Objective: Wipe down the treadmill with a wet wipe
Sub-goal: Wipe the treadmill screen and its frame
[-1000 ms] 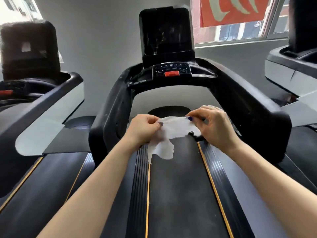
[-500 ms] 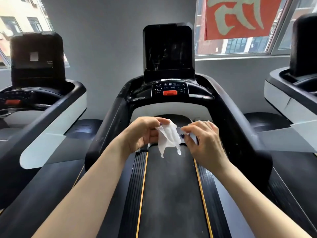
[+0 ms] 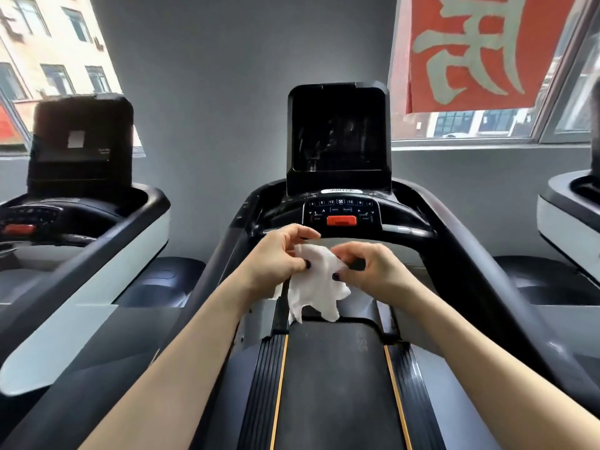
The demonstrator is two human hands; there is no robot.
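Wet wipe (image 3: 316, 280) between both hands (image 3: 321, 264)

One head-worn camera looks forward and down, close above the treadmill (image 3: 337, 384) deck.

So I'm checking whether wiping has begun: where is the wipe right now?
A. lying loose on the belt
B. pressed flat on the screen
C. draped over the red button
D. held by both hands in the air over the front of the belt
D: the left hand and right hand both pinch the wipe, which hangs above the belt and touches no part of the treadmill.
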